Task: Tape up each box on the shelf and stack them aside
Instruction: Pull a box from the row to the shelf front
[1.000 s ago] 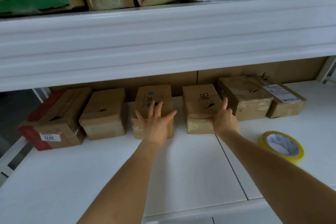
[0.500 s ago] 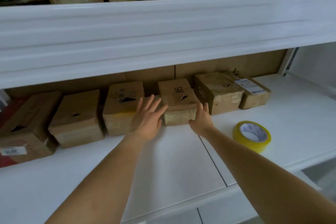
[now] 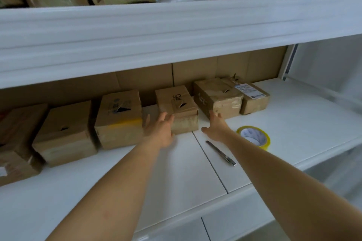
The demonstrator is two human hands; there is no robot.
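Several brown cardboard boxes stand in a row at the back of the white shelf (image 3: 176, 172). The middle box (image 3: 177, 107) bears black print and a small torn flap on top. My left hand (image 3: 160, 131) lies against its left front corner with fingers straight. My right hand (image 3: 216, 127) hovers open just right of that box, in front of the neighbouring box (image 3: 216, 96). A roll of yellow tape (image 3: 253, 137) lies flat on the shelf to the right of my right arm.
A slim metal pen-like cutter (image 3: 220, 152) lies on the shelf between my arms. More boxes (image 3: 119, 121) (image 3: 64, 133) stand to the left, and a labelled one (image 3: 252, 98) at the far right. The upper shelf board (image 3: 176, 35) overhangs, holding parcels.
The view has swung left to right, shifting the boxes leftward. My left hand moved from the neighbouring box to the printed box's left side; my right hand moved off its front to its right.
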